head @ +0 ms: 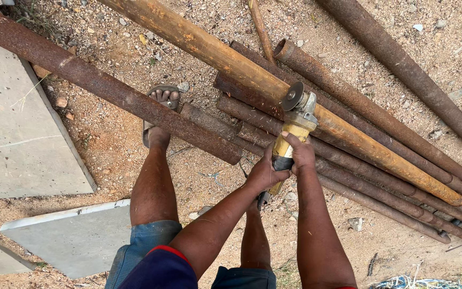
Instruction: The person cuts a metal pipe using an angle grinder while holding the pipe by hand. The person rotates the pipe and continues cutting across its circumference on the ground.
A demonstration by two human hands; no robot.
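While both hands (282, 163) clasp the yellow grinder (291, 134), its disc (293, 97) touches the rusty pipe (231, 59).

Blue denim shorts (140, 243), bare forearms (sandal (159, 107) on foot).

A: Where is there room?
B: Bare sandy ground (108, 134) lies open left of the foot (161, 107), before the concrete slabs (22, 139).
A: And the obstacles?
B: Rusty pipes (359, 160) crowd the right, one long pipe (102, 85) crosses the foot, and the grinder (292, 134) fills both hands.
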